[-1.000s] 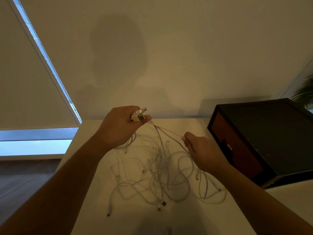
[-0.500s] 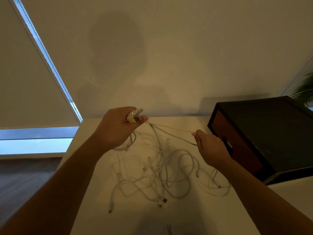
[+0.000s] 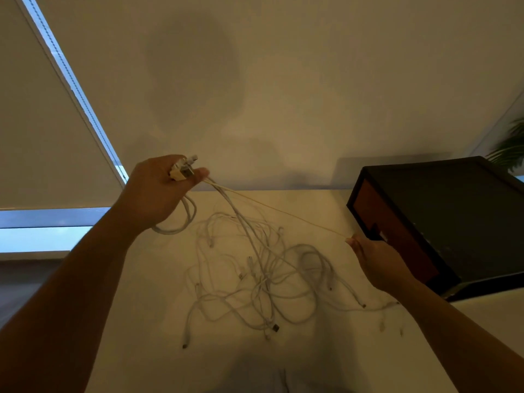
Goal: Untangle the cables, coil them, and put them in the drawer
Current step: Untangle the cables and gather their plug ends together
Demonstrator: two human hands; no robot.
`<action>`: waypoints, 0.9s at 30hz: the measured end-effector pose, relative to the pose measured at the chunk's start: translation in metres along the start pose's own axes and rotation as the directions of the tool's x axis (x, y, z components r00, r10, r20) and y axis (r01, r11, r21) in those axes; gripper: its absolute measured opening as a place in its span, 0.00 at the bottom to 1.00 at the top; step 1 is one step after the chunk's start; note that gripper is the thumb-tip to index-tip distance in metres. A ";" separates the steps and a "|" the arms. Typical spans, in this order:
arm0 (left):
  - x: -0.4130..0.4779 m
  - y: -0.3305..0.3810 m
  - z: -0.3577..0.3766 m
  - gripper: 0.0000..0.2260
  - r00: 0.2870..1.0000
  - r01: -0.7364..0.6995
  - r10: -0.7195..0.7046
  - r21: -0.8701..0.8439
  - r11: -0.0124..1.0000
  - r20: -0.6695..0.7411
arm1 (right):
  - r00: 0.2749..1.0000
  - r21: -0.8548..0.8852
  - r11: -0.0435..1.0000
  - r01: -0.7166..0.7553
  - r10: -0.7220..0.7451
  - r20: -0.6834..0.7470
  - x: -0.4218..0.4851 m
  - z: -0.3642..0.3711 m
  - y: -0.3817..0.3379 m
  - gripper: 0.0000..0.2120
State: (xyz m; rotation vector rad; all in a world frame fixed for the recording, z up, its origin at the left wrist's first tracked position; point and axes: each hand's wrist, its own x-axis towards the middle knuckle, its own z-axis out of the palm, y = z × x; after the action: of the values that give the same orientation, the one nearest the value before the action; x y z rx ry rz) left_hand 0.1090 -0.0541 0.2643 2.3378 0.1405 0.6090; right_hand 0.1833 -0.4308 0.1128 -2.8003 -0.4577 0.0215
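Note:
A tangle of white cables (image 3: 263, 276) lies spread on the white table (image 3: 147, 293). My left hand (image 3: 158, 191) is raised above the table's far left and grips a bunch of plug ends (image 3: 183, 170), with a loop of cable hanging below it. One thin cable (image 3: 283, 212) runs taut from that bunch to my right hand (image 3: 377, 259), which pinches it near the drawer unit. Other strands drop from my left hand into the tangle. The dark drawer unit (image 3: 442, 219) with a reddish-brown drawer front (image 3: 397, 236) stands at the right; its drawer looks closed.
A plain wall runs behind the table. A window with a lowered blind (image 3: 42, 137) is at the left, and floor shows below it. Plant leaves (image 3: 510, 148) show at the far right. Loose plug ends lie near the table's right front.
My right hand has slid to the right along the thin cable, away from my left hand, and the strand between them is longer and taut. My left hand rose slightly.

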 end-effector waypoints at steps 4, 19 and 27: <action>0.006 -0.007 -0.011 0.13 0.997 0.070 -0.071 -0.043 0.997 -0.041 | 0.994 0.002 0.995 -0.102 0.102 0.033 -0.016 0.017 0.034 0.22; 0.004 -0.010 0.001 0.15 0.987 0.143 -0.143 -0.010 0.990 -0.076 | 0.982 -0.024 0.999 -0.043 0.046 0.182 -0.020 0.038 0.037 0.08; 0.012 -0.022 -0.016 0.20 0.968 0.219 -0.226 -0.076 0.973 -0.112 | 0.942 -0.238 0.971 -0.036 0.112 0.317 -0.037 0.056 0.066 0.11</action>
State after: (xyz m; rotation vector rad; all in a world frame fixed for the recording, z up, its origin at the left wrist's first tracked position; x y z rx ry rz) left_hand 0.1138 -0.0246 0.2640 2.1860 0.4276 0.6314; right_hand 0.1655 -0.4857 0.0382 -3.0516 -0.4536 0.4908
